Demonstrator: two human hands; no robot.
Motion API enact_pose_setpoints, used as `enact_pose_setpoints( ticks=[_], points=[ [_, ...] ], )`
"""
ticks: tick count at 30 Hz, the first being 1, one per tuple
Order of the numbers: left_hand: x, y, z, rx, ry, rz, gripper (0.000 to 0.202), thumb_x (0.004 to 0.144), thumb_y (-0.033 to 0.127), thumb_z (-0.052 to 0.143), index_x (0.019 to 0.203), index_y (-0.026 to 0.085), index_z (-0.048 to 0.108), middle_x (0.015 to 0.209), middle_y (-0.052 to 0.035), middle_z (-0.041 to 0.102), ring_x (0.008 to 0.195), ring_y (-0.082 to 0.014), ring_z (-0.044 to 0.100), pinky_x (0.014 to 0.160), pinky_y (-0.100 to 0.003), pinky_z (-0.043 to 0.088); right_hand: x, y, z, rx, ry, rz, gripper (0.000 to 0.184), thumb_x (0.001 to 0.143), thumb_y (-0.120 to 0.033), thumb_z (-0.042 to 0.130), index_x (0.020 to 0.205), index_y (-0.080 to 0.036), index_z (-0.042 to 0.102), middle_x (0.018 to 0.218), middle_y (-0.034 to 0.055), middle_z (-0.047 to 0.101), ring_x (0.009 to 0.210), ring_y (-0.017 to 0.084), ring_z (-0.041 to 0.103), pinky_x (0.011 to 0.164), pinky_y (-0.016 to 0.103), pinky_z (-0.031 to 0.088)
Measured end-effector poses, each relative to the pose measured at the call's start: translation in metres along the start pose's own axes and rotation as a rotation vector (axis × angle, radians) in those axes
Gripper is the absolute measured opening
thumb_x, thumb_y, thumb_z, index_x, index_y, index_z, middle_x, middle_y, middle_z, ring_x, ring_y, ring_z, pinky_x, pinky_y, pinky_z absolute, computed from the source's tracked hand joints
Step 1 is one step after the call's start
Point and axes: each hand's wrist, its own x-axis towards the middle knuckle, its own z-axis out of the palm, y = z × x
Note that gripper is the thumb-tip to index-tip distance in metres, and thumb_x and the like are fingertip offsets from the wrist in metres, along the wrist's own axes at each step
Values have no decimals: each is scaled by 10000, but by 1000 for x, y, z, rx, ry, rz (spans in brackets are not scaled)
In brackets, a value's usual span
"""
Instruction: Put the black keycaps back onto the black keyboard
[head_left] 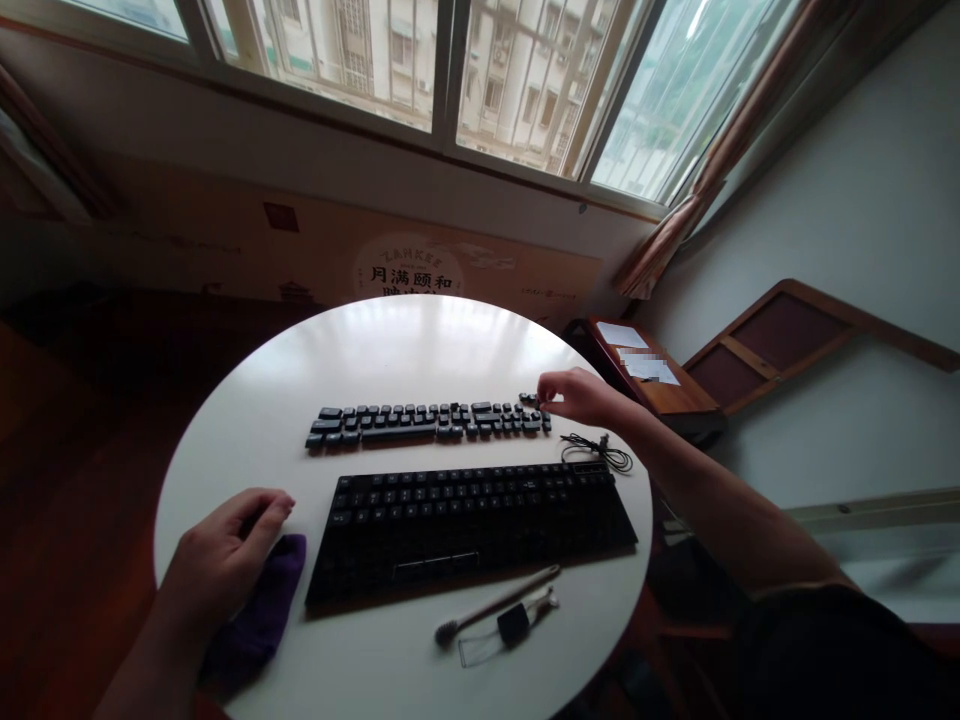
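Observation:
My right hand (574, 396) is closed in a pinch at the right end of several rows of loose black keycaps (397, 433). A small dark keycap seems to be at its fingertips, mostly covered by them. My left hand (229, 555) is at the table's left side, fingers curled in and thumb laid over them; whatever is inside, if anything, is hidden. Under and beside it lies a purple cloth (274, 595). Between my hands sits a black keyboard (472, 530); its upper rows carry keycaps, while its lower part looks dark and bare of them.
A brush (495, 605) and a wire keycap puller (514, 625) with a black middle lie on the near side of the round white table (390, 665). A coiled black cable (600, 453) rests behind the keyboard's right end. A wooden desk with papers (649, 367) stands beyond, at right.

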Motion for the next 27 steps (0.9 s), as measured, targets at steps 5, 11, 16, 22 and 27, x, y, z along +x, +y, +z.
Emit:
enact_pose_setpoints(
  ticks=[5, 11, 16, 22, 27],
  points=[
    [2, 1, 0, 15, -3, -47, 436, 737, 610, 534, 833, 226, 718, 906, -44, 763, 850, -243, 704, 767, -291, 561, -89, -18, 6, 190, -66, -14, 113, 819, -125, 663, 872, -205, 723, 859, -8, 746, 808, 130, 699, 784, 211, 483],
    [4, -2, 0, 65, -33, -62, 404, 762, 568, 547, 885, 226, 722, 985, -46, 768, 952, -268, 705, 775, -300, 555, -127, -19, 42, 196, -36, 116, 133, 811, -110, 674, 872, -219, 720, 855, -8, 740, 789, 148, 696, 754, 229, 491],
    [4, -2, 0, 70, -21, -39, 400, 760, 560, 556, 877, 215, 722, 967, -57, 771, 926, -269, 709, 779, -306, 552, -128, -18, 61, 95, -25, 111, 156, 816, -85, 644, 865, -215, 713, 850, 5, 733, 784, 163, 687, 734, 244, 470],
    [3, 7, -1, 67, -20, -57, 408, 727, 572, 544, 846, 220, 713, 937, -47, 767, 912, -264, 700, 810, -306, 544, -129, -31, 70, -182, -6, 80, 144, 823, -82, 604, 762, -186, 683, 703, 24, 665, 671, 149, 612, 635, 244, 374],
    [3, 9, -2, 68, -2, -63, 416, 715, 592, 551, 830, 231, 721, 903, -40, 768, 850, -255, 699, 743, -299, 555, -131, -39, 69, -234, -2, 124, 156, 817, -102, 617, 744, -198, 716, 711, 31, 687, 711, 158, 633, 665, 244, 390]
  ],
)
